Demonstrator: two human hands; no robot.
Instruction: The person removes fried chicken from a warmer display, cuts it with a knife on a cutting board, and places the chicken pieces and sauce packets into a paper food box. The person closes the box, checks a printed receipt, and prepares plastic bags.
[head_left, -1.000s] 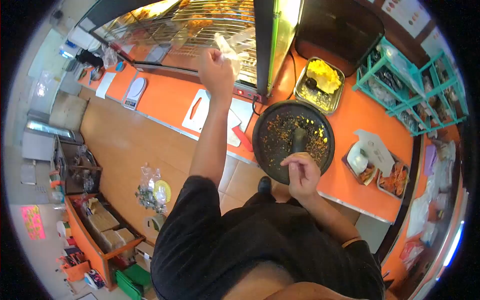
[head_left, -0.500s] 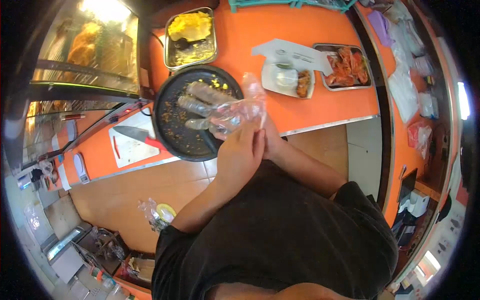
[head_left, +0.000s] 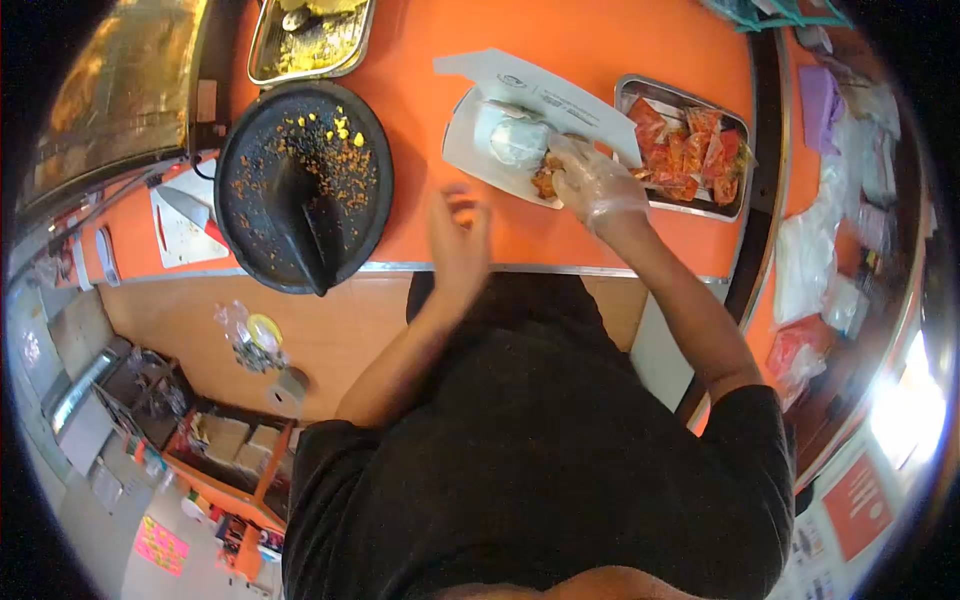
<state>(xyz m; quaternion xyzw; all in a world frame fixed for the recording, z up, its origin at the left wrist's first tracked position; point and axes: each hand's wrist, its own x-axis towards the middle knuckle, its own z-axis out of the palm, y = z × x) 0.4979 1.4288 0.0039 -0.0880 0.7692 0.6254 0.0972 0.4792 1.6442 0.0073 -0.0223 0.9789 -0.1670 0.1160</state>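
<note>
Right hand (head_left: 600,185) is sheathed in a clear, wrinkled plastic glove (head_left: 612,207); its arm is stretched forward, forearm angled up and to the left, palm turned down. Its fingers are bent over the brown piece (head_left: 544,185) in the box (head_left: 462,150), and contact is made; whether they are closed on it cannot be told, as the grip is partly covered by the hand itself. Left hand (head_left: 460,240) is held bare at the counter (head_left: 420,60) edge, slightly blurred, fingers half curled, thumb and fingers apart with nothing gripped.

Box is made of smooth white card, rectangular, open. Lid (head_left: 540,90) is tipped back on the far side, with print on it. Brown piece is rough and crusty; a rounded, pale bundle (head_left: 518,140) is set just beside it, in shiny wrap. Box is placed on the counter, between mortar (head_left: 345,240) and tray (head_left: 700,208); its long axis is slanted from upper left to lower right, brown piece at the right end. Tray is metal, filled with red packets (head_left: 690,150). Mortar is black, round, shallow, crumb-strewn; a dark pestle (head_left: 300,220) is rested in it, handle pointed toward the person.
</note>
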